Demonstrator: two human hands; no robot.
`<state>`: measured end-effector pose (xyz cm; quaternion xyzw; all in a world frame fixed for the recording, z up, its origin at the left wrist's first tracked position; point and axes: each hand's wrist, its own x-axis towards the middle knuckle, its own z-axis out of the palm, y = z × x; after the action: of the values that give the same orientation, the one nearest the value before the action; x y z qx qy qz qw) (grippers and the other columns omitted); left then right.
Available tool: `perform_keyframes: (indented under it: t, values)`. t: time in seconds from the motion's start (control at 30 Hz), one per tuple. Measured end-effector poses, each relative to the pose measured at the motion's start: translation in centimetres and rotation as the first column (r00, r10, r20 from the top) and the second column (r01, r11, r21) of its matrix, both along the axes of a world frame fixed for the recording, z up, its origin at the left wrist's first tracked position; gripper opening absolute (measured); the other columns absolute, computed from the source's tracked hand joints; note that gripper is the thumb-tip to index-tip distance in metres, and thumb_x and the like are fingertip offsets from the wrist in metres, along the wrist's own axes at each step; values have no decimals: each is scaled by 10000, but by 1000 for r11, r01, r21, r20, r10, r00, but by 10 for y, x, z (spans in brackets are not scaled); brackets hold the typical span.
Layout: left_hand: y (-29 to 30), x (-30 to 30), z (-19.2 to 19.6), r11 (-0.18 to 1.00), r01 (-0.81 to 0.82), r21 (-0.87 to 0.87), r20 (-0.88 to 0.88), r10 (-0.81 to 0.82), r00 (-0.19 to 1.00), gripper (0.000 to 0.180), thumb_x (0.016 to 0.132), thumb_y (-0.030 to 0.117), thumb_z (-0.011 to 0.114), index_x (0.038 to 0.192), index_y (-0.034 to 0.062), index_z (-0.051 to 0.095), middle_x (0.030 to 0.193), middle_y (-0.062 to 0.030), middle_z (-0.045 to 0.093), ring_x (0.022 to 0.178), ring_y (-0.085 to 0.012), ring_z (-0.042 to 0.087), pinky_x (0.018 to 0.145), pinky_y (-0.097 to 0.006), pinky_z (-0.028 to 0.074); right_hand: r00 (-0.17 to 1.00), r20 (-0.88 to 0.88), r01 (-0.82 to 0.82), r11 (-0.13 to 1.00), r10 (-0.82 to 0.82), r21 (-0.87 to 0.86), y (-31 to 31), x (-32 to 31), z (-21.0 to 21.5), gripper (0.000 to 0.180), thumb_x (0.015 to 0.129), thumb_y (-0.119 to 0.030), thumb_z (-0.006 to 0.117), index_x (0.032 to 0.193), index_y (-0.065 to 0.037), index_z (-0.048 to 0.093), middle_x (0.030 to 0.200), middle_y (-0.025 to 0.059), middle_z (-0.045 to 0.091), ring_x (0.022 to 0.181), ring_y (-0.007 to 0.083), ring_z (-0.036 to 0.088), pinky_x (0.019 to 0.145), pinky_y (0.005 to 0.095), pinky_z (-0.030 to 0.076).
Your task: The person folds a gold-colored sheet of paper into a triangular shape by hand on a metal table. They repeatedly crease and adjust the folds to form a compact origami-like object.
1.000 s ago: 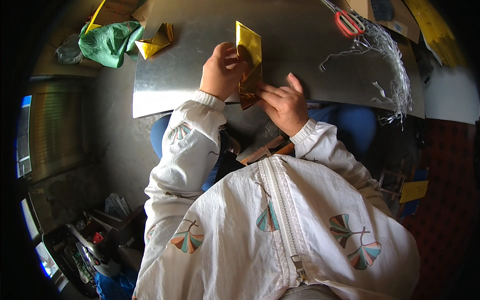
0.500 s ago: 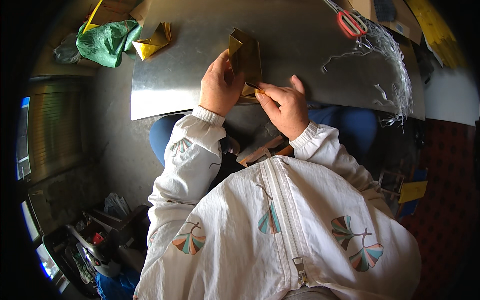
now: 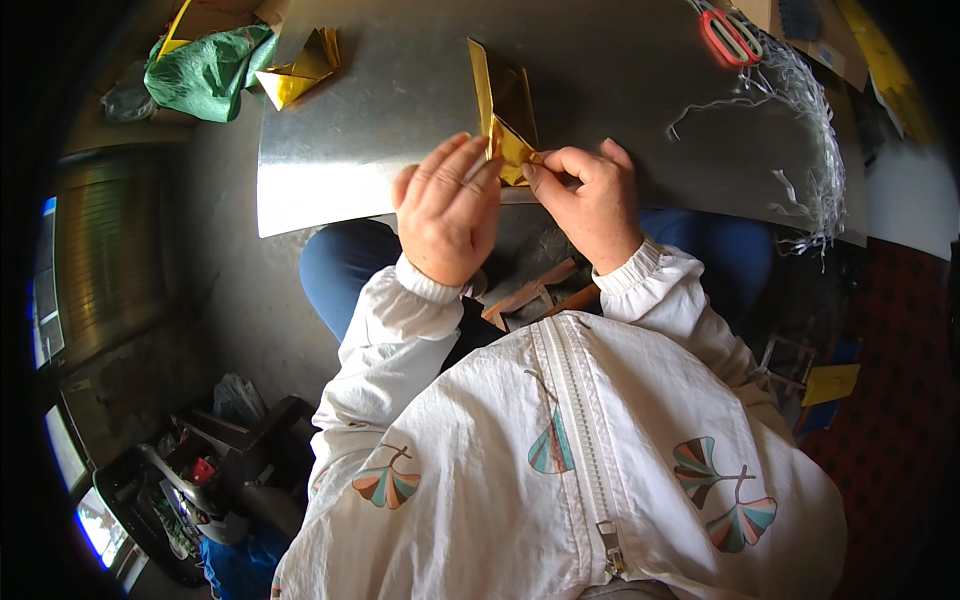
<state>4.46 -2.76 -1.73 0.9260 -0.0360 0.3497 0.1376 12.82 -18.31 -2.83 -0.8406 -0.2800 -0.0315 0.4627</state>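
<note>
A sheet of gold foil paper point(image 3: 515, 95), partly folded, lies at the near edge of the metal table point(image 3: 600, 70). Its near end is bent up into a shiny pocket-like fold. My right hand point(image 3: 595, 200) pinches the near right corner of this fold between thumb and index finger. At the near left edge, my left hand point(image 3: 448, 212) has its fingers stretched out, with the tips against or just beside the paper; the thumb is hidden. Farther left on the table sits another folded gold paper piece point(image 3: 300, 72), with raised points.
Red-handled scissors point(image 3: 732, 38) lie at the far right beside a bundle of white plastic strips point(image 3: 815, 140) that hangs over the table edge. A green plastic bag point(image 3: 208, 75) is beyond the left corner. Dark bins with odds and ends point(image 3: 215, 470) stand at lower left.
My left hand has released the paper's left side and come nearer, its fingers straightening. The near end of the paper now stands up in a wider fold. My right hand keeps its pinch.
</note>
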Motion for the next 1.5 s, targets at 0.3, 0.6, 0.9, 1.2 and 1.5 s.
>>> perform_keyframes:
  t: [0.3, 0.6, 0.9, 1.2, 1.5]
  values:
    - [-7, -5, -17, 971, 232, -59, -111, -237, 965, 461, 756, 22, 666, 1214, 26, 621, 1262, -119, 621, 1193, -268, 594, 934, -395, 468, 997, -75, -8, 1000, 7, -3, 1, 1, 11, 177, 822, -195, 687, 689, -88, 642, 580, 42, 637, 513, 221, 588, 878, 432, 375]
    - [-5, -4, -28, 963, 269, -28, -131, -270, 954, 443, 763, 35, 660, 1205, 58, 635, 1269, -97, 622, 1211, -248, 585, 979, -408, 464, 999, 40, -9, 999, 10, -35, 3, 8, 6, 143, 820, -104, 657, 688, -60, 624, 532, 11, 578, 441, 185, 501, 753, 360, 391]
    - [-4, -8, -30, 952, 307, -24, -174, -306, 936, 438, 793, 102, 664, 1226, 51, 624, 1321, -106, 587, 1265, -260, 539, 1049, -410, 409, 999, -29, -13, 1000, 13, 0, 0, 5, 1, 130, 797, -143, 629, 692, -67, 617, 593, 43, 618, 533, 238, 576, 962, 506, 368]
    - [-4, -8, -33, 951, 309, -4, -176, -305, 936, 451, 792, 141, 674, 1232, 56, 623, 1329, -104, 580, 1274, -255, 530, 1068, -420, 389, 999, -33, -21, 1000, 21, -2, -1, 4, 5, 135, 804, -150, 623, 699, -67, 627, 599, 41, 626, 538, 231, 582, 970, 488, 365]
    - [-11, -13, -27, 976, 196, 96, -218, -171, 961, 466, 803, 280, 697, 1226, 96, 626, 1324, -55, 589, 1254, -203, 546, 1081, -439, 351, 994, -101, -33, 998, 27, -62, 6, 16, 13, 237, 782, -174, 675, 589, -68, 588, 557, 44, 612, 495, 249, 560, 794, 405, 408]
